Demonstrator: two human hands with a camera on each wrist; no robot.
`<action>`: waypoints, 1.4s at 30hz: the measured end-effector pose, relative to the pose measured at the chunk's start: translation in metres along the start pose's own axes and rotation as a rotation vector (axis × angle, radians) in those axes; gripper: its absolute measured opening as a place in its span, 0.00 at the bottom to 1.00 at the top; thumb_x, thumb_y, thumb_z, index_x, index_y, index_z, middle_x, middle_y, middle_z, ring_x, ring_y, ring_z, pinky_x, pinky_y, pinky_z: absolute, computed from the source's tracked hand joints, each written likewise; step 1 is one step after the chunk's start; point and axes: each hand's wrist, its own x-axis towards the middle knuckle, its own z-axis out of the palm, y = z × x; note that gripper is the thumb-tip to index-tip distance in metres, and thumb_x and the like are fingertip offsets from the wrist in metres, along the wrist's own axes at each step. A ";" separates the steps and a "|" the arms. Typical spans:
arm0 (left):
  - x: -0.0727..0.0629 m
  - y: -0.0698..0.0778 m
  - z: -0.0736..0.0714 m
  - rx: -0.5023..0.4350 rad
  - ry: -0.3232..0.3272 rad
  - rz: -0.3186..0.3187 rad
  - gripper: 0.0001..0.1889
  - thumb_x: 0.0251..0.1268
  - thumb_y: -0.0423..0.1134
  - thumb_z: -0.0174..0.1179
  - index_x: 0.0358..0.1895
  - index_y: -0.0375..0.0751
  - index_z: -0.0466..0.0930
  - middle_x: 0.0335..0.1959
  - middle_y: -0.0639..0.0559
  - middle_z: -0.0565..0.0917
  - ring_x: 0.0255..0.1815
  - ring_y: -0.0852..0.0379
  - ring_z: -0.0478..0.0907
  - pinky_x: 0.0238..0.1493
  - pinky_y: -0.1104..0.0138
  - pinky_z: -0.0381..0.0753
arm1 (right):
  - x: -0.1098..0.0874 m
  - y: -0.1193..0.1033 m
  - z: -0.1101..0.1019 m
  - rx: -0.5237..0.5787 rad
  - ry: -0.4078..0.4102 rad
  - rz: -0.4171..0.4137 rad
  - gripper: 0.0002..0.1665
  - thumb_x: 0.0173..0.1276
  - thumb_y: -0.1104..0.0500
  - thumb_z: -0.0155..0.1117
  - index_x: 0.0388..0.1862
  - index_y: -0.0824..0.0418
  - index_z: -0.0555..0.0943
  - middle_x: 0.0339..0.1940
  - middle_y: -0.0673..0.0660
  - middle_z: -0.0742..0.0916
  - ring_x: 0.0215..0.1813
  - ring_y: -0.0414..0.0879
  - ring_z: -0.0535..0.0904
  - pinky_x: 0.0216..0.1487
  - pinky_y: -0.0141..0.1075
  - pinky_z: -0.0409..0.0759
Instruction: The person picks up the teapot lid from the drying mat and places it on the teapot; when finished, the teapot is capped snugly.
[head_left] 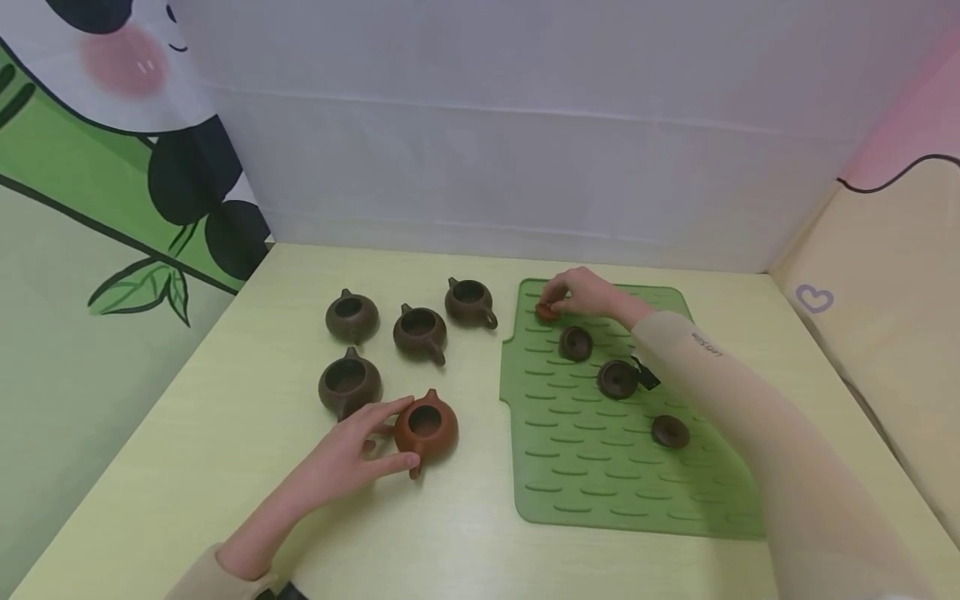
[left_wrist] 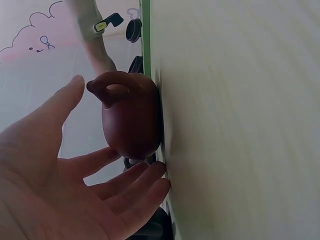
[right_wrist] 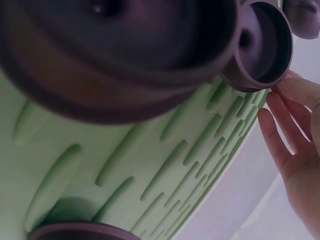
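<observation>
A reddish-brown clay teapot [head_left: 444,440] with no lid stands on the table, its handle toward me. My left hand [head_left: 348,460] is spread around its left side, with the index finger near the body and the thumb beside the handle. In the left wrist view, the thumb stands apart from that handle and the fingers extend loosely near the body. At the back left of the green mat, my right hand [head_left: 583,293] pinches a small reddish-brown teapot lid [head_left: 547,314]. Dark teapot lids lie nearby, one [right_wrist: 260,82] overlapping the right fingertips in the right wrist view.
Several dark brown lidless teapots [head_left: 408,343] stand left of the ribbed green mat [head_left: 543,504]. Three dark lids, including one at the front [head_left: 671,432], lie in a diagonal row on it, beneath and beside my right forearm. A pale wall [head_left: 525,183] rises behind the table.
</observation>
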 end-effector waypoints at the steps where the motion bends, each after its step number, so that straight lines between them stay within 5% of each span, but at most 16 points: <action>1: 0.000 0.000 0.000 0.003 -0.005 0.000 0.45 0.53 0.63 0.69 0.72 0.47 0.67 0.60 0.50 0.78 0.55 0.51 0.82 0.44 0.66 0.79 | 0.000 0.001 0.000 0.000 0.002 -0.001 0.12 0.68 0.66 0.64 0.49 0.62 0.86 0.48 0.60 0.89 0.50 0.53 0.86 0.57 0.48 0.81; 8: 0.002 0.002 -0.002 0.022 -0.001 0.025 0.49 0.46 0.62 0.73 0.73 0.47 0.65 0.59 0.51 0.76 0.53 0.56 0.81 0.44 0.67 0.79 | -0.004 -0.001 -0.010 0.020 0.059 0.043 0.12 0.69 0.63 0.64 0.50 0.59 0.86 0.50 0.58 0.88 0.51 0.52 0.84 0.55 0.47 0.82; 13: 0.003 0.001 -0.002 -0.028 -0.007 -0.002 0.50 0.47 0.61 0.74 0.73 0.44 0.63 0.66 0.46 0.74 0.58 0.50 0.81 0.54 0.55 0.80 | -0.005 -0.007 -0.015 0.031 0.081 0.027 0.13 0.69 0.63 0.65 0.51 0.58 0.86 0.52 0.58 0.88 0.51 0.51 0.84 0.54 0.45 0.83; 18: 0.002 -0.003 -0.002 -0.115 -0.008 -0.039 0.44 0.51 0.56 0.74 0.70 0.43 0.64 0.69 0.44 0.72 0.61 0.45 0.80 0.59 0.49 0.79 | -0.009 -0.019 -0.022 0.035 0.118 -0.013 0.12 0.69 0.62 0.65 0.51 0.57 0.86 0.50 0.56 0.88 0.49 0.49 0.85 0.51 0.42 0.84; 24: 0.005 -0.005 -0.001 -0.182 0.005 -0.044 0.38 0.53 0.52 0.73 0.67 0.47 0.68 0.66 0.47 0.75 0.59 0.46 0.82 0.57 0.53 0.81 | -0.016 -0.035 -0.031 0.037 0.188 -0.061 0.12 0.69 0.62 0.65 0.50 0.57 0.86 0.48 0.55 0.88 0.47 0.47 0.84 0.49 0.41 0.84; 35: 0.004 -0.001 -0.002 -0.271 -0.015 -0.103 0.39 0.54 0.49 0.73 0.68 0.42 0.66 0.68 0.43 0.73 0.61 0.43 0.79 0.60 0.51 0.79 | -0.024 -0.087 -0.041 0.062 0.268 -0.195 0.13 0.68 0.61 0.66 0.51 0.54 0.86 0.46 0.52 0.89 0.48 0.44 0.84 0.50 0.38 0.84; 42: 0.003 -0.001 -0.001 -0.308 -0.021 -0.119 0.38 0.55 0.48 0.73 0.68 0.42 0.67 0.68 0.43 0.73 0.62 0.42 0.78 0.63 0.49 0.78 | -0.020 -0.123 -0.030 0.087 0.244 -0.280 0.12 0.66 0.61 0.68 0.49 0.57 0.86 0.46 0.53 0.89 0.48 0.46 0.84 0.50 0.40 0.85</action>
